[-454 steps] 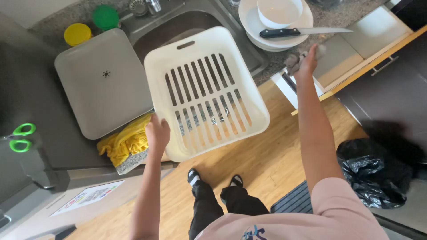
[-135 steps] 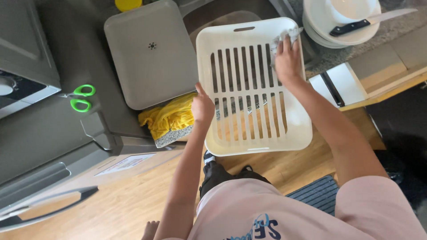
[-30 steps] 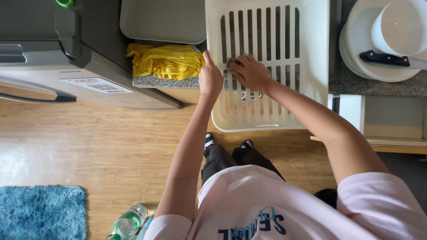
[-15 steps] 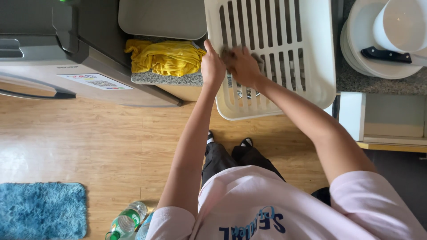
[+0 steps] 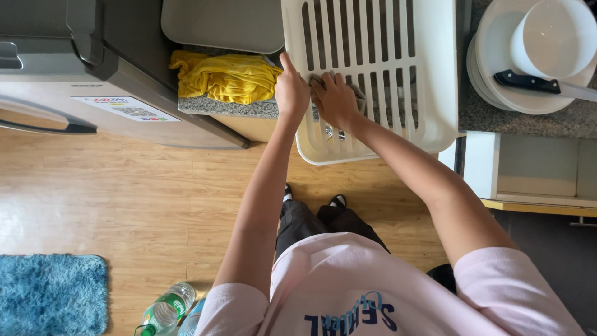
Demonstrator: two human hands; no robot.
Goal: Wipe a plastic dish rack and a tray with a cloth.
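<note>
A white slotted plastic dish rack lies across the sink, its near end hanging past the counter edge. My left hand grips the rack's left rim. My right hand presses a small grey cloth onto the slats near the left side. A crumpled yellow cloth lies on the speckled counter just left of my left hand.
A grey tray sits behind the yellow cloth. White plates with a bowl and a black-handled knife stand at right. A drawer is open below. A steel appliance, blue rug and plastic bottle are at left.
My right hand with the grey cloth has shifted along the slats toward the rack's left edge, close to my left hand. The view has drifted slightly.
</note>
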